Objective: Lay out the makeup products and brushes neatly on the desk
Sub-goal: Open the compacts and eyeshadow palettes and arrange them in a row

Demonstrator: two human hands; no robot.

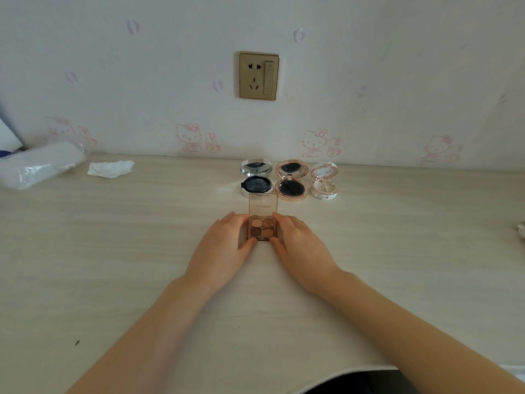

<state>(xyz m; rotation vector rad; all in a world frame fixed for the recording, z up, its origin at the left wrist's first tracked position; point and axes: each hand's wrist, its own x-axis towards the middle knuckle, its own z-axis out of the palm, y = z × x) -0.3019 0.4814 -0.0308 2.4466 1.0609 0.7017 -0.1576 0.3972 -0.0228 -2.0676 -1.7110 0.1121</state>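
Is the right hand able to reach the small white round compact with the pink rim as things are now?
Probably yes. The right hand holds the open eyeshadow palette, but bare desk lies between it and the white compact; it must let go first.

Pale wood-grain desk (113,251) set against the wall, bearing a row of 3 open compacts at its rear centre: a silver cushion compact (256,178), a rose-gold cushion compact (291,180) and a small floral compact (324,180), each with its mirrored lid upright. Just in front of the row lies an open 4-pan eyeshadow palette (262,220). At rear left lie a crumpled white tissue (110,168) and a clear plastic-wrapped pack (39,166).
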